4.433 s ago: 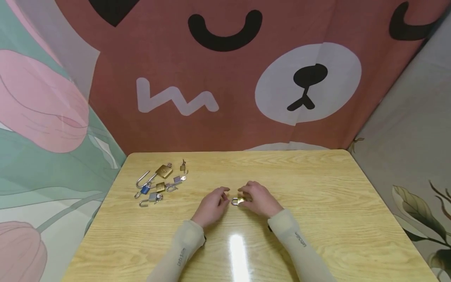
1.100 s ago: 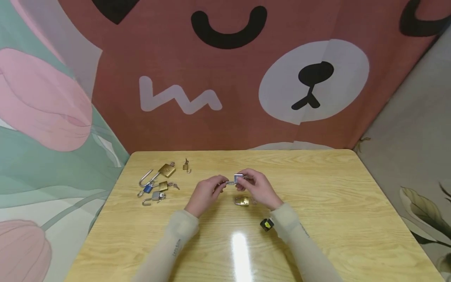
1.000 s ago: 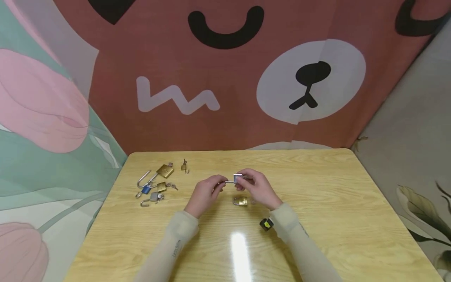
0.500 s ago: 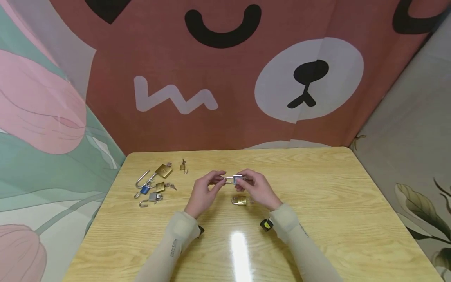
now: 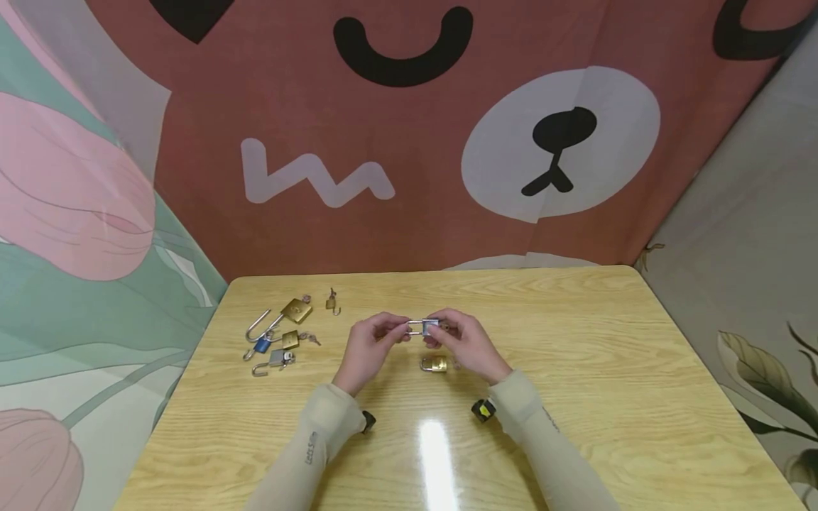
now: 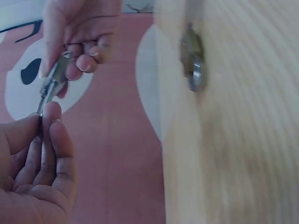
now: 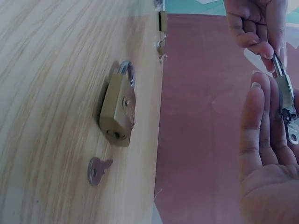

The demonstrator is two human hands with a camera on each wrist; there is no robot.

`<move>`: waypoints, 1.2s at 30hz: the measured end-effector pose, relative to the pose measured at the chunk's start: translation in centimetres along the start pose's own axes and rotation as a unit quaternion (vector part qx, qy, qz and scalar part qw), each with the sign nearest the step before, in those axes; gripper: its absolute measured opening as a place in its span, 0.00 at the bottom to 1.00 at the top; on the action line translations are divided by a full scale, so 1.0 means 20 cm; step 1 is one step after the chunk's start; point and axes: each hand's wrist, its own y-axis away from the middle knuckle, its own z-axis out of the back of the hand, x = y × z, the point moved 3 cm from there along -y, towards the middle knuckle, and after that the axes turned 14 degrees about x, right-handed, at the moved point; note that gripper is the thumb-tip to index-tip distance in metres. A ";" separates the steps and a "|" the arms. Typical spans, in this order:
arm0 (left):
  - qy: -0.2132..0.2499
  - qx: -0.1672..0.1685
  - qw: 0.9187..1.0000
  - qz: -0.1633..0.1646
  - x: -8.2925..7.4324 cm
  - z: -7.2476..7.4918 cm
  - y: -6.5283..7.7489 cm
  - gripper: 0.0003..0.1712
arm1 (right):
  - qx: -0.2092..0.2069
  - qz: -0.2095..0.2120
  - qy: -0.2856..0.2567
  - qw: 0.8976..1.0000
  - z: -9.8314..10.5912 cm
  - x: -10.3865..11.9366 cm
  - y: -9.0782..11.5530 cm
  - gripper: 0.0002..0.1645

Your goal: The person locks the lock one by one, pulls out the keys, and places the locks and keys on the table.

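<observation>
Above the middle of the table, a small silver padlock (image 5: 431, 327) is held between both hands. My left hand (image 5: 369, 349) pinches its shackle (image 7: 279, 65) between thumb and fingers. The padlock's body is in the grip of my right hand (image 5: 471, 349), thumb across the front. A key (image 7: 293, 129) sticks out at the body's lower end in the right wrist view. Both shackle legs seem to meet the body; fingers hide the bend. Below the hands, a brass padlock (image 5: 437, 364) lies on the table, a loose key (image 7: 96, 171) beside it.
Toward the table's left lie several padlocks with raised shackles: a large brass one (image 5: 297, 310), a smaller brass one (image 5: 290, 339), a blue one (image 5: 263, 344) and a grey one (image 5: 277, 358). A tiny brass padlock (image 5: 331, 303) lies apart near the back edge.
Earlier the hands were at the brass padlock, and the silver one lay in the left group. Now both hold the silver padlock, turned from edge-on to flat; the left fingers have closed on its shackle again.
</observation>
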 end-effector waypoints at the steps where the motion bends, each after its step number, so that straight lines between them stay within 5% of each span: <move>1: 0.008 0.002 1.000 0.000 -0.01 0.00 0.00 0.11 | 0.000 0.002 -0.003 1.000 0.00 0.00 0.00 0.15; 17: 0.055 0.035 0.998 0.022 -0.04 -0.02 0.01 0.08 | 0.030 0.023 -0.033 0.999 -0.02 0.03 0.01 0.12; 26: 0.063 0.017 0.998 0.014 -0.02 -0.04 0.00 0.09 | 0.006 0.028 -0.020 0.999 -0.01 -0.01 0.00 0.11; 36: 0.074 0.045 0.996 0.036 0.01 -0.09 0.00 0.17 | -0.005 0.016 -0.039 0.999 -0.02 0.00 0.01 0.15</move>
